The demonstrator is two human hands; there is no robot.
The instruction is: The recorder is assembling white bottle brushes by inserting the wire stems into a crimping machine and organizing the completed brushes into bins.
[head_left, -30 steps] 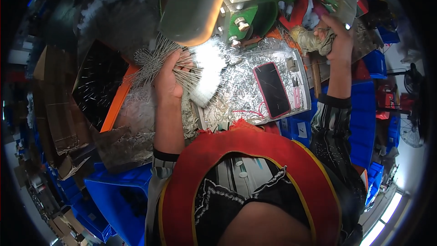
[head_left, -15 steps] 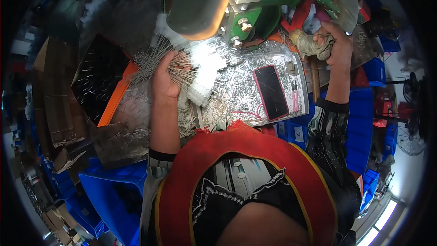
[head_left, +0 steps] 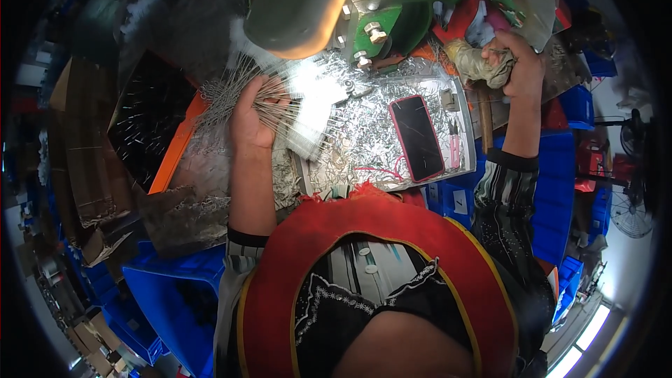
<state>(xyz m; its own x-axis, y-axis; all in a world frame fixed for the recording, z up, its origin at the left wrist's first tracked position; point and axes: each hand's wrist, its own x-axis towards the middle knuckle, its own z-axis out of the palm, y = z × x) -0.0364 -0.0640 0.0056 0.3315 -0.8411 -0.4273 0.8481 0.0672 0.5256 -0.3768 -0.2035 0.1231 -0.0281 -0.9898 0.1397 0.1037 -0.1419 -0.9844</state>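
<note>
Left hand [head_left: 255,117]: fingers closed around fanned bundle of thin silver wires [head_left: 225,102], left of pale rectangular tray [head_left: 467,126] | Right hand [head_left: 522,68]: fingers curled around crumpled beige cloth wrapping [head_left: 481,64]

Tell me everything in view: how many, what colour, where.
Wires: many, silver, left of centre
Bundle: one, beige, upper right
Tray: one, pale grey, centre
Clippings: many, silver, on tray
Phone: one, black and pink, on tray
Machine: one, green, top centre
Box: one, black and orange, left
Bins: several, blue, both sides
Cardboard: uncounted, brown, far left
Fan: at least one, grey, far right
Apron: one, red, lower centre
Left hand: one, bare, holding wires
Right hand: one, bare, holding bundle
</note>
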